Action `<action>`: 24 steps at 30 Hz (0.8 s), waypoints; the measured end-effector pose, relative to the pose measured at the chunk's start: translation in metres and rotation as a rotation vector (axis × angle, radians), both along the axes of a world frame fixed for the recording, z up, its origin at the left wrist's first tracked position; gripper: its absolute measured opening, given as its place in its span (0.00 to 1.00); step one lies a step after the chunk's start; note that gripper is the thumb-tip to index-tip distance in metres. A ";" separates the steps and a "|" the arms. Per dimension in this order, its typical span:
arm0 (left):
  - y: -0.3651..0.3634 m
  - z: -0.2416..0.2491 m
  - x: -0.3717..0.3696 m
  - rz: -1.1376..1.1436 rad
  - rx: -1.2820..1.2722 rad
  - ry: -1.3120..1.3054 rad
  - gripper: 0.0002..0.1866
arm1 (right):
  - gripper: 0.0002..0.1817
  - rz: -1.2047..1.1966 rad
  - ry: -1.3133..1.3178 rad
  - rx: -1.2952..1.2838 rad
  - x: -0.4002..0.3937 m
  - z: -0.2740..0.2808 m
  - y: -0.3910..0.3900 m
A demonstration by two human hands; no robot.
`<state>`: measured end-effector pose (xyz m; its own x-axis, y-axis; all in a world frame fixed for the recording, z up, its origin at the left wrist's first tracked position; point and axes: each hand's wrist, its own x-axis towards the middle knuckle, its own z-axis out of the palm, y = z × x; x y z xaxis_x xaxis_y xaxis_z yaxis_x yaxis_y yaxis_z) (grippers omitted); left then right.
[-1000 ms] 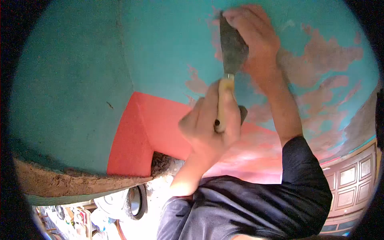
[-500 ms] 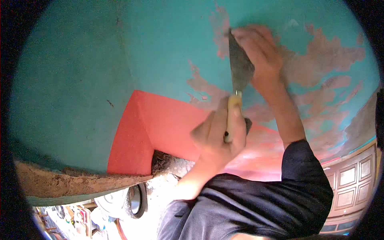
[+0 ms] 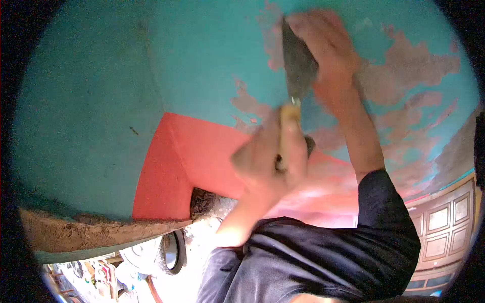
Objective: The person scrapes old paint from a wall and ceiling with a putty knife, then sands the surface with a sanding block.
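A scraper with a wide dark metal blade [image 3: 299, 63] and a pale yellow handle [image 3: 290, 123] lies against the teal wall [image 3: 212, 65]. My left hand [image 3: 265, 156] is closed around the handle, thumb along its top. On the blade's upper right edge, the bent fingers of my right hand [image 3: 328, 43] press together near its far corner. Both hands are somewhat blurred. Around the blade the teal paint is broken by brownish-pink bare patches [image 3: 411, 63]. Something small and dark shows behind my left hand; I cannot make out what it is.
A red painted section [image 3: 202, 146] with an angled corner lies below the teal. At lower left runs a rough brown ledge [image 3: 101, 232]. A tyre [image 3: 174, 252] and blurred clutter lie beyond it. A panelled wooden door [image 3: 442, 227] stands at right.
Both hands and the scraper have shifted together slightly up and to the left along the wall. My grip looks the same.
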<state>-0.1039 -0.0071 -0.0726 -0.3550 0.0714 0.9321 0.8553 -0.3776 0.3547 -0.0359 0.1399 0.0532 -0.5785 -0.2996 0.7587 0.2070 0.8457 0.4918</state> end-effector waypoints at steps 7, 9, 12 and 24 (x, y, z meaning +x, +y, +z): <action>-0.015 -0.013 0.025 -0.098 -0.075 -0.118 0.16 | 0.21 -0.034 -0.055 0.014 0.021 -0.028 0.004; -0.011 -0.001 0.027 -0.049 -0.118 -0.185 0.11 | 0.21 -0.029 -0.085 -0.001 0.022 -0.018 0.008; -0.014 0.019 0.010 -0.054 -0.101 -0.108 0.11 | 0.20 -0.050 0.014 0.011 0.005 0.002 0.001; -0.015 0.018 0.010 -0.118 -0.092 -0.171 0.10 | 0.20 -0.042 -0.013 -0.029 -0.005 0.009 -0.006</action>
